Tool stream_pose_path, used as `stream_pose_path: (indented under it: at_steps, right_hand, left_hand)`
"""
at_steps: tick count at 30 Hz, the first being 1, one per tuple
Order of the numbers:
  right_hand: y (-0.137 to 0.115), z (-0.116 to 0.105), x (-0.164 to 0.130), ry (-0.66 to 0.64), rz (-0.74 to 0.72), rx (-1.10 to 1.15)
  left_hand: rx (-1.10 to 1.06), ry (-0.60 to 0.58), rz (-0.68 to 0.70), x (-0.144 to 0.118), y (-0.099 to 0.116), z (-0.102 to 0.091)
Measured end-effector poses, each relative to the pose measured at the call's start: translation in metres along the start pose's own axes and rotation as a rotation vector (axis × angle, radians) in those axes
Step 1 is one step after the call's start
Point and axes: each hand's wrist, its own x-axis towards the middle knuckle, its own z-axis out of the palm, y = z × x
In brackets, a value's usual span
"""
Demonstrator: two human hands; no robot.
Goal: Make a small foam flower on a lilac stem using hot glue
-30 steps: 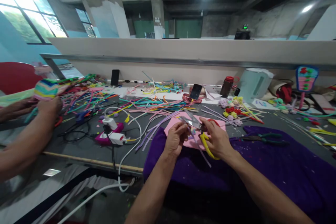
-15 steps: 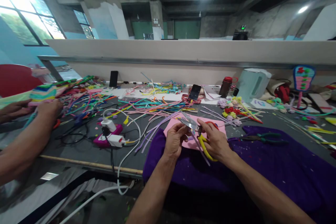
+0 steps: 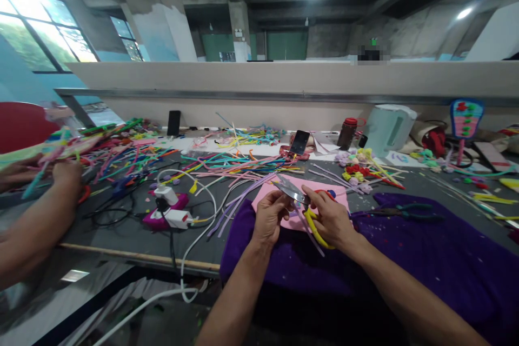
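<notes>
My right hand (image 3: 333, 223) is closed around scissors (image 3: 292, 191) with yellow and red handles, their metal blades pointing up and left. The blades lie right by the fingertips of my left hand (image 3: 268, 219), which pinches a light purple pipe cleaner (image 3: 315, 242). One end of that pipe cleaner slants down to the right below the scissors; the pinched part is mostly hidden by fingers and blades. Both hands are above a pink foam-like sheet (image 3: 338, 194), which rests on a dark purple cloth (image 3: 409, 259). More purple pipe cleaners (image 3: 237, 208) lie left of the sheet.
Pliers (image 3: 409, 212) with dark green handles lie on the cloth. A power strip (image 3: 170, 213) with white cords sits at left. Farther back are a phone (image 3: 299, 142), a brown bottle (image 3: 347, 134), a kettle (image 3: 389, 130) and fluffy flowers (image 3: 357, 170). Another person's hand (image 3: 67, 175) works at far left.
My hands stay in nearly the same place, with the scissor blades shifted slightly left. At far left, the other person's hands and the colourful piece they hold have moved.
</notes>
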Motion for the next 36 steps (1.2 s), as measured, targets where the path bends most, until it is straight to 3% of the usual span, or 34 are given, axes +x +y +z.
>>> stream_pose_path:
  at_steps: [21, 26, 31, 36]
  right_hand:
    - [0.003, 0.002, -0.002, -0.011, -0.006, 0.067]
    - [0.0, -0.017, 0.002, 0.039, 0.075, 0.261]
    - [0.038, -0.054, -0.008, 0.059, 0.27, 0.229]
    - [0.103, -0.073, -0.056, 0.0, 0.479, -0.04]
  left_hand:
    - [0.013, 0.039, -0.009, 0.001, 0.001, 0.001]
    - [0.007, -0.004, -0.036, 0.004, 0.003, 0.002]
    - [-0.083, -0.022, -0.196, 0.008, 0.006, 0.002]
    - [-0.079, -0.067, -0.249, 0.009, 0.004, 0.001]
